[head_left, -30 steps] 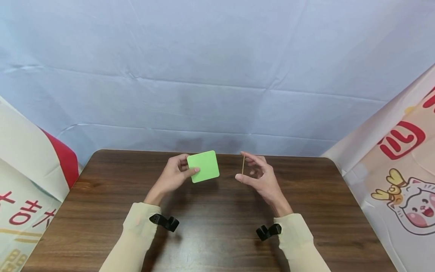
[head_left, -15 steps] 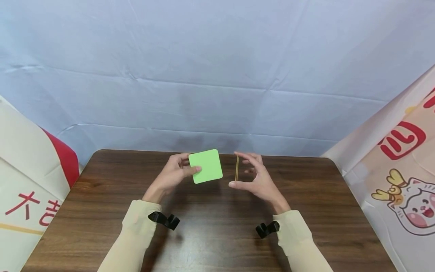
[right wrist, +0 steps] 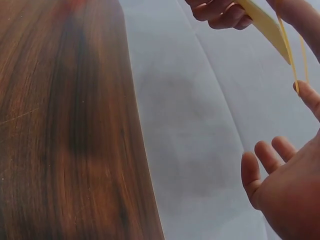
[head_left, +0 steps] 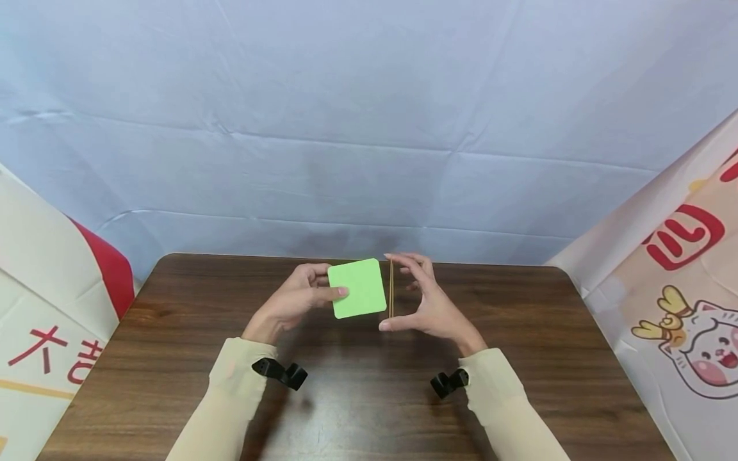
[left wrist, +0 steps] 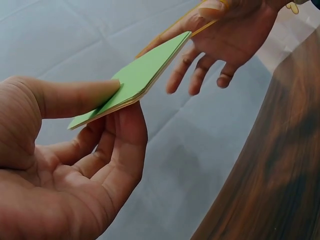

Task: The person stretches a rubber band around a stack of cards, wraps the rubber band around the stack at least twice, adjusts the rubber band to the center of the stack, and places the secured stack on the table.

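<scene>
A thin stack of light green, round-cornered square cards [head_left: 364, 293] is pinched in my left hand [head_left: 295, 299], thumb on the face and fingers behind. The left wrist view shows the layered edge of the cards [left wrist: 150, 65]. My right hand [head_left: 435, 306] holds a yellow rubber band [head_left: 392, 288] stretched between thumb and index finger; the other fingers stay spread apart from it. Both strands of the rubber band [left wrist: 170, 30] show in the left wrist view. Its loop stands just beside the cards' right edge, and in the right wrist view the band [right wrist: 294, 75] overlaps the card corner.
Both hands are above a dark brown wooden table [head_left: 357, 397], near its far edge. A pale grey-blue cloth [head_left: 346, 128] hangs behind it. Printed cloths stand at the left [head_left: 52, 307] and right [head_left: 674, 307]. Each wrist wears a black camera mount [head_left: 280, 372].
My right hand has moved left with the rubber band, spreading thumb and index finger wider so that the band stretches longer. My left hand has shifted slightly right with the cards, narrowing the gap.
</scene>
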The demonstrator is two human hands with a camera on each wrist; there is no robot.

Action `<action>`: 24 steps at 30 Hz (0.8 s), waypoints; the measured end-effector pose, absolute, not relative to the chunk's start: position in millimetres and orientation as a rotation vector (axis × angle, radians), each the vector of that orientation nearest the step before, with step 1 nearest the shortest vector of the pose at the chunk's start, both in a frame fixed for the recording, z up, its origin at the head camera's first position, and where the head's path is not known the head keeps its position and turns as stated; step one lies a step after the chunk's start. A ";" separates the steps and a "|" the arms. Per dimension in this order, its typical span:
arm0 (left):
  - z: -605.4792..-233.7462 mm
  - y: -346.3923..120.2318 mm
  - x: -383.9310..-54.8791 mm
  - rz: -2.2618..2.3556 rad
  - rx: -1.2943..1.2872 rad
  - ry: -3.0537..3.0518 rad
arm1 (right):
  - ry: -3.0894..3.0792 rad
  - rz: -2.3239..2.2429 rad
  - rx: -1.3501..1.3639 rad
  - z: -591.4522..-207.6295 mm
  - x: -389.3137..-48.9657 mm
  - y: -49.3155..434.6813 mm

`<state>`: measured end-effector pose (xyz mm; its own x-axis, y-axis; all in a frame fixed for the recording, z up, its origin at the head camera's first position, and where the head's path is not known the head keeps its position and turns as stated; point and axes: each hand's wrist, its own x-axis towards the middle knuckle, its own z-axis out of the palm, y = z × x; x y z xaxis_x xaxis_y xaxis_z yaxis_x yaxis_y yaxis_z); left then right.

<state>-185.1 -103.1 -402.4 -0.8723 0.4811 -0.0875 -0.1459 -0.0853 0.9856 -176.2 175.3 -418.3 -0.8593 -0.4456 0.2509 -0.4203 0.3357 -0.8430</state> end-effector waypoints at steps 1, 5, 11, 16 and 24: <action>-402.0 -102.7 -184.9 2.004 0.365 1.774 | 2.541 -1.596 -0.831 -417.6 -176.3 174.7; -401.1 -101.0 -184.6 1.987 0.365 1.754 | 2.530 -1.575 -0.834 -416.5 -176.8 173.1; -402.0 -98.3 -185.8 1.998 0.376 1.682 | 2.532 -1.539 -0.849 -417.1 -178.2 172.1; -401.4 -96.8 -186.1 1.996 0.406 1.636 | 2.514 -1.524 -0.881 -417.6 -179.5 170.5; -399.9 -94.1 -185.8 1.974 0.435 1.628 | 2.483 -1.507 -0.893 -415.5 -177.7 167.7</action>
<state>-185.8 -94.1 -399.9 -0.8027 0.5896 -0.0896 -0.2001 -0.1247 0.9718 -177.7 167.7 -415.5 -0.8225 -0.5297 0.2070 -0.4282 0.3371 -0.8385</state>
